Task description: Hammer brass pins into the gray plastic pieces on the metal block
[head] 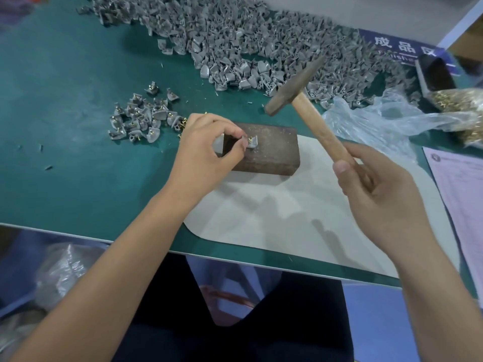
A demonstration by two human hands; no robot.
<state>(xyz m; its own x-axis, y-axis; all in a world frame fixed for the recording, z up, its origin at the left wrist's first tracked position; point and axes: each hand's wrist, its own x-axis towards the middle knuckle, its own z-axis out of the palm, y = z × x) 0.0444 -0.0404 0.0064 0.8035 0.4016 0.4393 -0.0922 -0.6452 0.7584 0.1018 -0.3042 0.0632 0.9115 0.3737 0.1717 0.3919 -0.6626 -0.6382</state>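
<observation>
The left hand (206,147) pinches a gray plastic piece (253,142) with a brass pin (250,138) on the metal block (269,152). The right hand (376,189) grips the wooden handle of the hammer (300,97), head raised above the block. Unworked gray pieces (235,40) are heaped along the far edge of the green surface (65,158); pinned pieces (138,118) lie left of the block.

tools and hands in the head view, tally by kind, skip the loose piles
hammer: 1
metal block: 1
gray plastic piece on the block: 1
hands: 2, left hand, right hand
total: 5
</observation>
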